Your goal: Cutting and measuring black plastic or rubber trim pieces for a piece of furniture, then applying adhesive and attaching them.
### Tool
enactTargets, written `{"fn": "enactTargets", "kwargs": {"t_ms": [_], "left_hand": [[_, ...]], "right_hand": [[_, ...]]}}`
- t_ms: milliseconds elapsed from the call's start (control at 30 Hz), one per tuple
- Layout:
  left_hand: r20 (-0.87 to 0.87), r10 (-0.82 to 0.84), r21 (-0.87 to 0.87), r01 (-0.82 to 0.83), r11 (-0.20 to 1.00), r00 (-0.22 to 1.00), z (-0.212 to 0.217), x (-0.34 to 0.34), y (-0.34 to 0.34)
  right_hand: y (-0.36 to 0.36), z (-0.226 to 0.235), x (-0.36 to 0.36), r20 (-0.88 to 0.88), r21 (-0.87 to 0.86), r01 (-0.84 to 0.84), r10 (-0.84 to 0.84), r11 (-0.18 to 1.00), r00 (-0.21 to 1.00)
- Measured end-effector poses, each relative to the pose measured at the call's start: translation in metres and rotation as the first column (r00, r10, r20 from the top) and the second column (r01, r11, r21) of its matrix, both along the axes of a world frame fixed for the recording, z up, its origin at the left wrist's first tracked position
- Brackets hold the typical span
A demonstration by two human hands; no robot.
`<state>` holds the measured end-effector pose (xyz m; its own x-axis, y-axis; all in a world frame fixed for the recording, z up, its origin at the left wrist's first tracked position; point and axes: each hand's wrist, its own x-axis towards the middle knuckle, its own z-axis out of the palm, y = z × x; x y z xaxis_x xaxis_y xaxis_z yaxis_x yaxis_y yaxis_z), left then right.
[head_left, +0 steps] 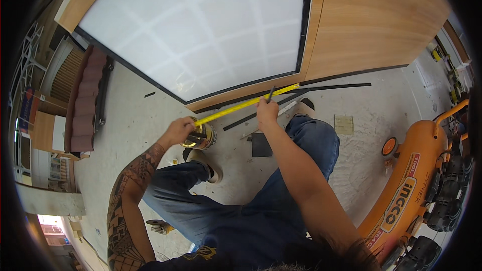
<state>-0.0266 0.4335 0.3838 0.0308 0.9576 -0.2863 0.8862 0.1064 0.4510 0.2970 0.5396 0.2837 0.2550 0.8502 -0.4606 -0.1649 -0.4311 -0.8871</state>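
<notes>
My left hand [179, 131] is closed at the near end of a yellow tape measure [228, 112], whose case is mostly hidden by my fingers. Its blade stretches up and to the right along the bottom edge of a wood-trimmed panel [201, 25] with a translucent white middle and black edging. My right hand [267, 112] is closed around a slim dark marking tool [271, 94], pen-like in shape, right beside the blade. Just under my left hand stands a round metal can [202, 138] with something dark across its top.
Dark strips [341, 87] lie on the floor by the panel, with a black square piece [261, 145] nearer my legs. An orange air compressor [401, 180] stands at the right. A small tan square [344, 124] lies past my right knee; reddish roof tiles [83, 100] stand at the left.
</notes>
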Motion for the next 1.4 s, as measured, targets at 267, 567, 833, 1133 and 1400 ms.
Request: {"fn": "enactTargets", "kwargs": {"t_ms": [267, 567, 833, 1133, 1400], "left_hand": [[-0.108, 0.098, 0.159, -0.081, 0.984, 0.989, -0.029, -0.034, 0.091], [-0.066, 0.046, 0.263, -0.027, 0.965, 0.997, -0.089, -0.01, 0.142], [-0.076, 0.009, 0.235, 0.009, 0.972, 0.997, -0.112, -0.005, 0.161], [-0.094, 0.029, 0.251, -0.005, 0.968, 0.995, -0.101, 0.004, 0.157], [-0.073, 0.029, 0.246, -0.011, 0.969, 0.997, -0.097, 0.006, 0.159]], "right_hand": [[-0.07, 0.04, -0.033, -0.017, 0.048, -0.694, 0.695, 0.718, 0.718], [-0.084, 0.066, -0.032, 0.262, 0.079, -0.787, 0.748, 0.612, 0.609], [-0.079, 0.093, -0.027, 0.277, 0.243, -0.698, 0.642, 0.673, 0.715], [-0.073, 0.113, -0.02, 0.215, 0.306, -0.632, 0.595, 0.712, 0.774], [-0.073, 0.115, -0.021, 0.214, 0.334, -0.609, 0.571, 0.72, 0.793]]}}
